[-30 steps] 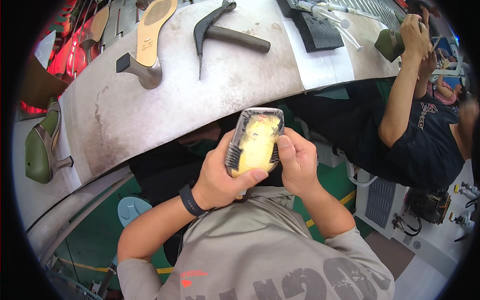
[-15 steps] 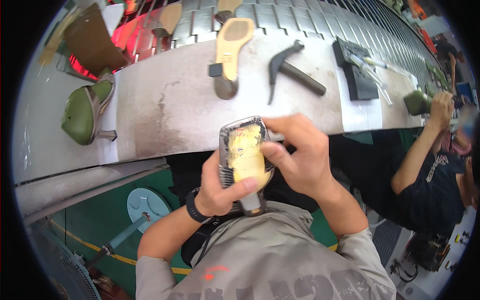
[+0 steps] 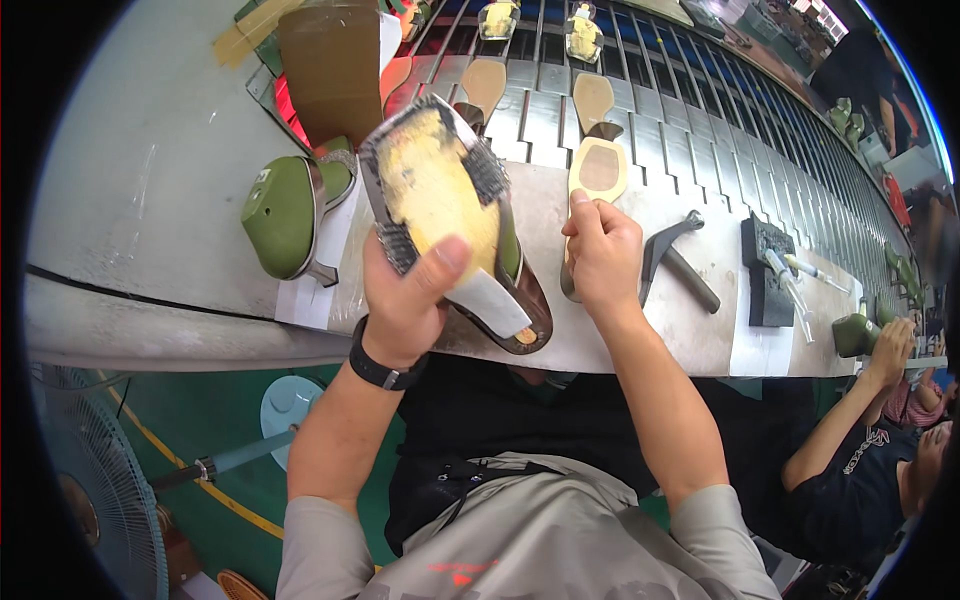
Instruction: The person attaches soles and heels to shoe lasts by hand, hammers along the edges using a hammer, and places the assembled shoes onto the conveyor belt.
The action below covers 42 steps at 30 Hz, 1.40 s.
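My left hand (image 3: pixel 405 310) is closed round an unfinished shoe (image 3: pixel 430 185) on its last, raised over the left part of the bench with its bottom toward me. That bottom is yellowish, with dark roughened edges and a pale strip toward the heel end. My right hand (image 3: pixel 606 255) pinches a beige shoe sole (image 3: pixel 603 168) by its middle, thumb on top. Part of the sole, toward its heel, is hidden behind the hand. Just right of that hand lies a hammer (image 3: pixel 690 275) with a dark curved head.
A green shoe on its last (image 3: pixel 280 220) stands at the left beside a brown board (image 3: pixel 330 75). Slatted conveyor (image 3: pixel 650 140) carries more soles beyond the bench. At the right are a black block (image 3: pixel 765 285), syringe-like tubes (image 3: pixel 793 290) and a co-worker's hand (image 3: pixel 890 345); a fan (image 3: pixel 95 480) stands lower left.
My left hand has lifted the shoe up and left from near my lap. My right hand has let go of the shoe and taken hold of the sole on the bench. The view has shifted.
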### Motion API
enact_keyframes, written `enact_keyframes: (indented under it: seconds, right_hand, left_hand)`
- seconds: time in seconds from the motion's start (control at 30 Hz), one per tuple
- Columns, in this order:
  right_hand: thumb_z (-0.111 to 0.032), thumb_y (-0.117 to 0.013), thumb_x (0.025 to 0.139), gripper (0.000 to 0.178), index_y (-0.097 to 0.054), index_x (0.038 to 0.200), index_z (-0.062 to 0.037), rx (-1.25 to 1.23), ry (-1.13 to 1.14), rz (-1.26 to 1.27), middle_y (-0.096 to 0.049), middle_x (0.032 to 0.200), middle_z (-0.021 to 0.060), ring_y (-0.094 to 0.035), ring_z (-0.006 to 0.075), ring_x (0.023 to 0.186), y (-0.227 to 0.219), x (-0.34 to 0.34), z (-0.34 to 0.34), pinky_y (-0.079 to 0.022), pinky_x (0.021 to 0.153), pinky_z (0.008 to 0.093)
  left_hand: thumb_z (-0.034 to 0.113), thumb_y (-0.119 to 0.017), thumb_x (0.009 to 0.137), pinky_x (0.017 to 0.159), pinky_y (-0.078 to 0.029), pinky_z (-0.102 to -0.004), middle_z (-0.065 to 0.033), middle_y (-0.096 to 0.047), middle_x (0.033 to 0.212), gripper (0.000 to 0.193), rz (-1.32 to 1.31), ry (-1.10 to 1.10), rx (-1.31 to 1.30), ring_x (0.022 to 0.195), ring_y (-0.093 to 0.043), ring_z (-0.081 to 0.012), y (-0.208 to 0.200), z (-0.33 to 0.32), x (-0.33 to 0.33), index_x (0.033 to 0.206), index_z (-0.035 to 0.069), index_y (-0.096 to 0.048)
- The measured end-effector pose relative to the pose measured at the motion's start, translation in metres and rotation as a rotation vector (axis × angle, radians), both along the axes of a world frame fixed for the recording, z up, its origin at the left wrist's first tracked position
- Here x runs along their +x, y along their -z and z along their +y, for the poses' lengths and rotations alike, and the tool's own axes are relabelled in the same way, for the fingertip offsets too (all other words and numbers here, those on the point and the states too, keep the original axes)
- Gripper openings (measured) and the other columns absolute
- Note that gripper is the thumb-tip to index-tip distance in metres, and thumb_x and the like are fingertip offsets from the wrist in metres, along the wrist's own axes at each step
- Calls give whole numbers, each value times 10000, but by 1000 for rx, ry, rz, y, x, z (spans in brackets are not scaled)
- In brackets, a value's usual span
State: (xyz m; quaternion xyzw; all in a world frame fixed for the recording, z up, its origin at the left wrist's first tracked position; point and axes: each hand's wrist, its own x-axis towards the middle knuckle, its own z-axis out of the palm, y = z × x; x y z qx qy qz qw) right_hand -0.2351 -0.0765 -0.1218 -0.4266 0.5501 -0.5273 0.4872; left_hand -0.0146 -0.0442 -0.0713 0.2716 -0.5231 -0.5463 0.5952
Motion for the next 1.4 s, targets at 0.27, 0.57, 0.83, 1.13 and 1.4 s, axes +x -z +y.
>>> enact_keyframes:
  seconds: [0.27,0.57,0.83,1.13,1.4]
  right_hand:
    - [-110,-689,1004,229,-630,1164,42,-399,105,625,-544,1503,307,-572,362,1363,18,-19,48,-459,1094,412]
    - [-574,-553,1068,629,-513,1344,-10,-33,-36,-565,-475,1562,341,-631,401,1319,-4,-66,235,-523,1094,491]
    - [-82,-717,964,234,-690,1145,62,283,-23,-334,-752,908,119,-753,188,732,-13,-50,201,-638,664,332]
    - [-56,-696,1010,139,-743,909,27,-469,-327,-79,-742,755,48,-640,94,574,-91,-18,171,-472,508,260]
    - [-42,-719,973,157,-750,825,3,-459,-371,-41,-751,749,78,-680,140,616,-87,-10,155,-513,563,282]
  left_hand:
    - [383,-681,1011,1176,-468,-506,-328,-488,1545,784,342,259,25,1432,-531,-412,-37,-17,8,1580,-48,-356]
    - [88,-575,1050,1131,-515,-498,-315,-594,1441,520,355,245,75,1355,-608,-374,-38,2,3,1529,-45,-424]
    - [98,-588,1015,1088,-555,-493,-315,-577,1452,585,331,299,134,1315,-633,-371,-49,7,-30,1570,25,-416]
    - [105,-620,1052,1096,-543,-470,-303,-614,1424,563,50,340,21,1337,-626,-345,-60,38,-51,1564,19,-401]
    - [495,-755,971,1082,-554,-470,-315,-602,1432,813,182,429,30,1345,-615,-354,-56,48,-50,1502,-35,-442]
